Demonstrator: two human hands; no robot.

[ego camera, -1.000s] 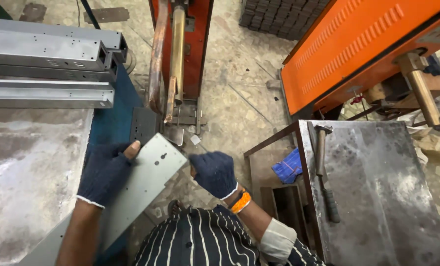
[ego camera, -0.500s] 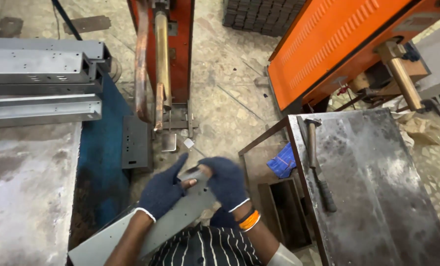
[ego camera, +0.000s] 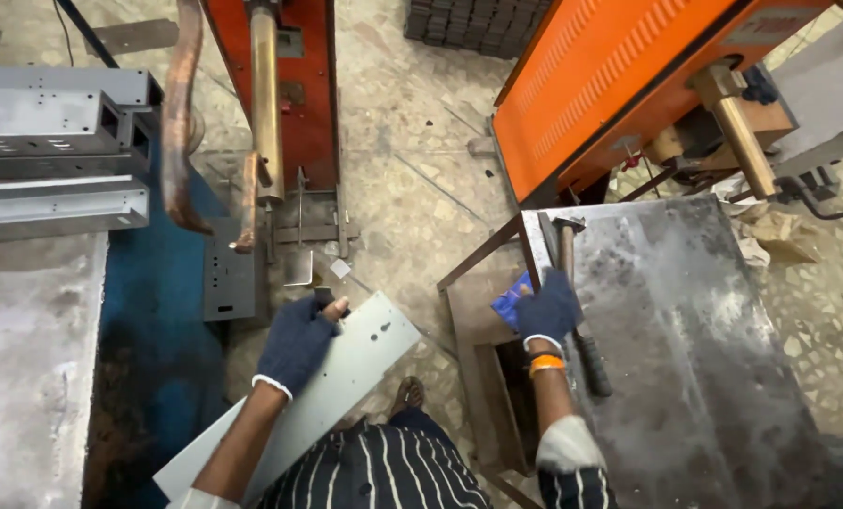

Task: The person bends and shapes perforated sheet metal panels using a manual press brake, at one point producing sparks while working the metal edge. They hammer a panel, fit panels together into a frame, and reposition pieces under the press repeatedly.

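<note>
Head view: the left hand [ego camera: 294, 344] has its grip closed on a grey sheet-metal panel [ego camera: 332, 382]. The right hand [ego camera: 546, 311] reaches to the hammer [ego camera: 577, 302] on the steel surface [ego camera: 695, 377], grip state unclear; a blue rag [ego camera: 508, 303] lies just beside it.

This is a metal workshop. Big orange machines [ego camera: 619, 75] stand on a dusty stone floor [ego camera: 412, 141]. Grey metal parts [ego camera: 54, 151] are stacked up, and a hammer [ego camera: 577, 302] lies on a worn steel table [ego camera: 704, 358].

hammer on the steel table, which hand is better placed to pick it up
Right. The right hand is already at the hammer, resting on its handle at the edge of the steel table. The left hand is across the gap, busy gripping the pale metal panel.
</note>
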